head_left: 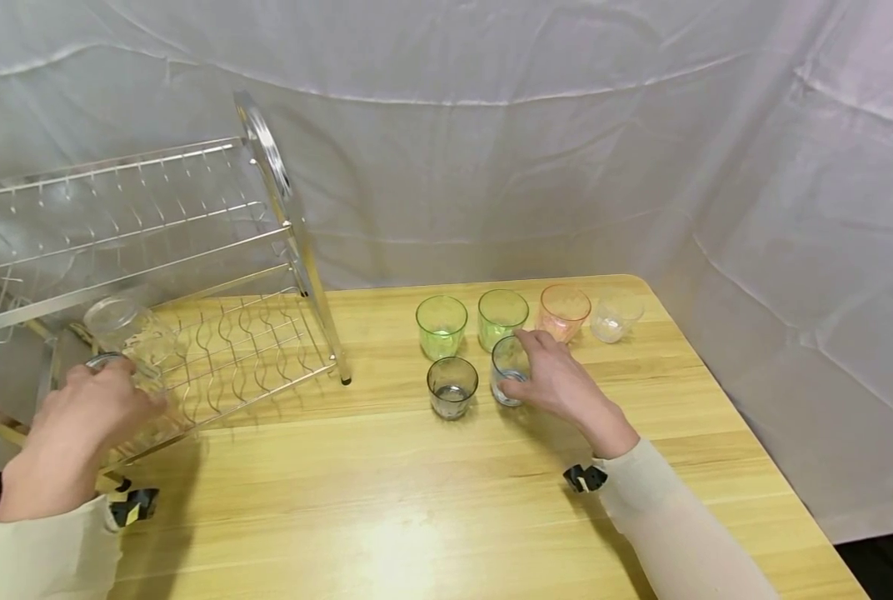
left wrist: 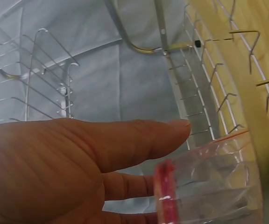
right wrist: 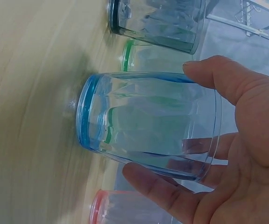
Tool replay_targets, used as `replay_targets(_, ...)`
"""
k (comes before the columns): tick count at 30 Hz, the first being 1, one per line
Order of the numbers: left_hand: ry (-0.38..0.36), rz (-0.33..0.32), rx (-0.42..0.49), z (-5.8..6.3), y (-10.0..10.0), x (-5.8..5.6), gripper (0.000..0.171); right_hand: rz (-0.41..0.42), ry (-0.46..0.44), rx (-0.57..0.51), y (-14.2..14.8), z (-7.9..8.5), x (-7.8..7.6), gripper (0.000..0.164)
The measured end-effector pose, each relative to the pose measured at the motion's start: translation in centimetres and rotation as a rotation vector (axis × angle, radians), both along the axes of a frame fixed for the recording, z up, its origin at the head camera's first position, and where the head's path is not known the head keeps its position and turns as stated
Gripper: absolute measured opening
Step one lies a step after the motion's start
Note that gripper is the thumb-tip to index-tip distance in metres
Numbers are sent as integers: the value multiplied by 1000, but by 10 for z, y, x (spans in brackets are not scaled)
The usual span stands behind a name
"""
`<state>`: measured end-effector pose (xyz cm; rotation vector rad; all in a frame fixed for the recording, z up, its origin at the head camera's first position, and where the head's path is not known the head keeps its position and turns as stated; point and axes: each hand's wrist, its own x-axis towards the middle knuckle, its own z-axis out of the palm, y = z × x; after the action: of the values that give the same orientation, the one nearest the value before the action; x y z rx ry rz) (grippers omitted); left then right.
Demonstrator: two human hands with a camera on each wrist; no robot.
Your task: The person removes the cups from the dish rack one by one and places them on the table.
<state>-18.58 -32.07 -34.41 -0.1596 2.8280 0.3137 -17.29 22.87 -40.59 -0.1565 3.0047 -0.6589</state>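
At the left, my left hand [head_left: 90, 408] is at the lower tier of a metal dish rack [head_left: 317, 287]. Its thumb stretches above a clear glass with a pink-red base [left wrist: 214, 191], and its fingers pass behind that base. The glass lies within the rack's bars, base toward the palm. My right hand [head_left: 559, 379] holds a blue-tinted glass [right wrist: 148, 123] standing upright on the table, thumb at the rim and fingers round the other side. Beside it stands a grey glass [head_left: 452, 392].
Behind the blue glass stand two green glasses [head_left: 441, 329], a pink glass [head_left: 564, 310] and a clear glass [head_left: 616, 319] in a row. Another clear glass [head_left: 120, 321] is in the rack's lower tier. Pale cloth [head_left: 491, 167] hangs behind the wooden table [head_left: 326, 517].
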Motion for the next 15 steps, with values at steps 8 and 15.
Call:
replay_targets(8,-73,109,47,2,9,0,97,4,5,-2,-1,-1,-1,91)
replay_targets(15,-19,51,31,0,16,6,84,1,14,4,0,-1,-1,90)
